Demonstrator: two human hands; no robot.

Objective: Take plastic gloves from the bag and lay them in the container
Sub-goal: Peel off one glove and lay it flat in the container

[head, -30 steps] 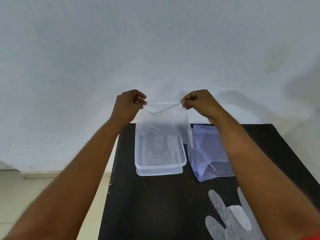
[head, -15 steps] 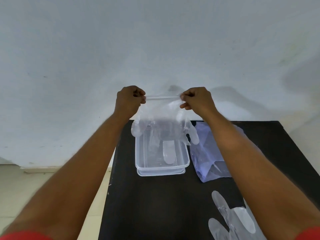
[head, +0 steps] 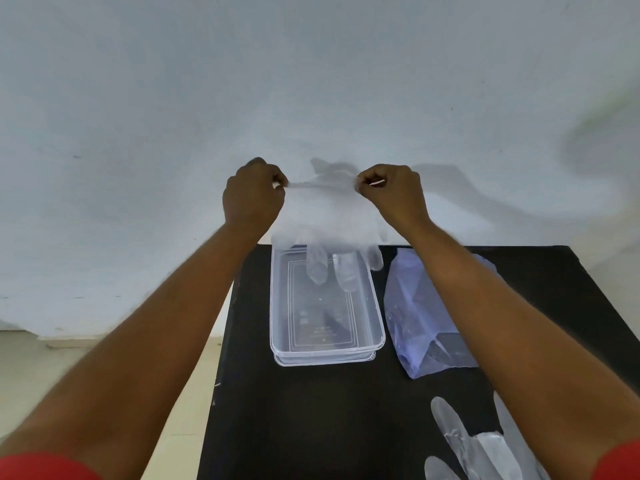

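Note:
A clear plastic glove (head: 327, 223) hangs stretched between my two hands, cuff up, above the far end of the container. My left hand (head: 252, 199) pinches the cuff's left corner and my right hand (head: 393, 195) pinches its right corner. The glove's fingertips dangle just over the far rim of the clear rectangular container (head: 379, 327), which sits on the black table (head: 311, 417). A bluish plastic bag (head: 415, 313) lies to the right of the container, partly under my right forearm. Another clear glove (head: 474, 448) lies flat at the table's near right.
A pale wall fills the view behind the table. The table's left edge runs close to the container, with a beige floor (head: 194, 393) beyond it. My forearms cross the table's left and right sides.
Both hands have lifted the glove slightly up and away, so its fingers now hang over the container's far end instead of reaching down into it.

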